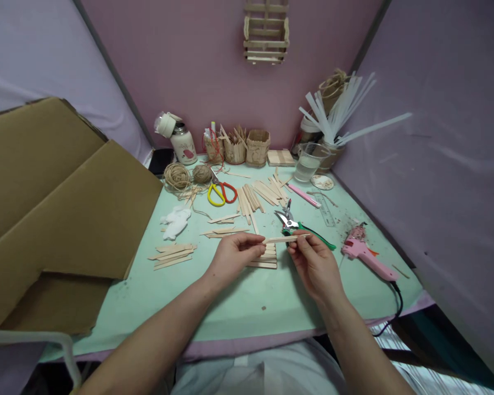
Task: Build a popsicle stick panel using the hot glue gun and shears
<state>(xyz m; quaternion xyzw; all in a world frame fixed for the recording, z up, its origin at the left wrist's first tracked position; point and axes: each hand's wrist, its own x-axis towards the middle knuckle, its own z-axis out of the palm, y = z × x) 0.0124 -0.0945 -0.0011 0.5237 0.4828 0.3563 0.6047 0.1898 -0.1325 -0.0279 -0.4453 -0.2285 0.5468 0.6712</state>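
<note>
The left hand (235,253) and right hand (313,262) pinch opposite ends of a wooden stick (283,240) above the table (247,315), near a stick row (265,263). Apparent step: inspection or alignment; the next move likely calls for steady grip.

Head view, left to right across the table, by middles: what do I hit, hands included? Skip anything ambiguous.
Brown cardboard → crumpled white wad → left hand → wooden stick pinched between both hands → right hand → pink glue gun.
</note>
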